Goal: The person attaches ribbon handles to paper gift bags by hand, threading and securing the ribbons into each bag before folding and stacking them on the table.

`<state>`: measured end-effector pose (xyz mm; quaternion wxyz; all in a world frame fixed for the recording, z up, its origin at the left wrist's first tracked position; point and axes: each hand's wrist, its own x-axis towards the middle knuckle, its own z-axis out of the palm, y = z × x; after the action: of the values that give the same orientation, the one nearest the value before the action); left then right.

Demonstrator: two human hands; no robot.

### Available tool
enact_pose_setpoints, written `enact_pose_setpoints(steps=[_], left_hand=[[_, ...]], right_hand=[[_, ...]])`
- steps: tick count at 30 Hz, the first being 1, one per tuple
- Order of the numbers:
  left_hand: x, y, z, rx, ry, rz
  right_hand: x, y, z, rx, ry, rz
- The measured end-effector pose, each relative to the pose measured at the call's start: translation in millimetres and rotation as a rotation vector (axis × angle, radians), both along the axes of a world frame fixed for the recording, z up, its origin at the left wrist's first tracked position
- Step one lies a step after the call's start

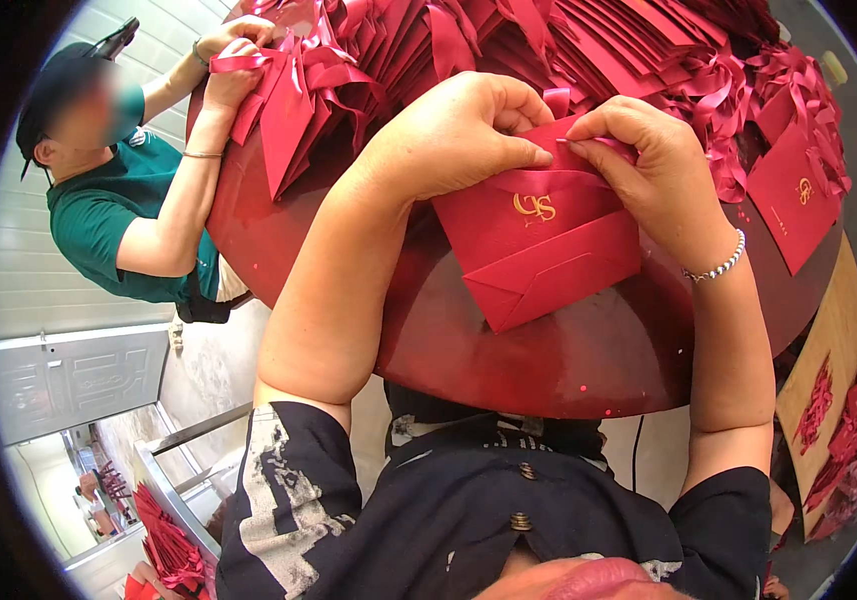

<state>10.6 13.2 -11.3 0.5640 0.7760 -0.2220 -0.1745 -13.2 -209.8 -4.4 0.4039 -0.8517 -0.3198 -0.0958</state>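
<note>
A red paper gift bag (539, 262) with a gold emblem lies flat at the near edge of the round table, its bottom panel folded up. At the bag's top left edge, my left hand (464, 135) is closed, thumb and fingers pinching the bag by its rim. My right hand (644, 155) is closed too, its thumb and forefinger pinching the end of a pinkish-red ribbon (561, 100) at the bag's upper edge. My fingers partly cover the ribbon, so its path through the rim is hidden.
Rows of red bags (609, 50) cover the table's far side. More ribboned bags (794, 190) lie at the right. Across the table at left, a person in a green shirt (109, 215) handles a ribboned bag (289, 120). The dark red tabletop (549, 375) curves near my body.
</note>
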Motion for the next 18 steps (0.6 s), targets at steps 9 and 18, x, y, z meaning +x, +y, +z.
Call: enact_pose_setpoints(steps=[9,18], left_hand=[[-2.0,-3.7,0.6,0.022,-0.011,-0.001],[-7.4,-15.3,4.6,0.145,-0.044,0.052]], right_hand=[[-1.9,0.6,-0.8,-0.086,-0.066,-0.016],[-6.3,2.7,-3.1,-0.122,-0.12,-0.024]])
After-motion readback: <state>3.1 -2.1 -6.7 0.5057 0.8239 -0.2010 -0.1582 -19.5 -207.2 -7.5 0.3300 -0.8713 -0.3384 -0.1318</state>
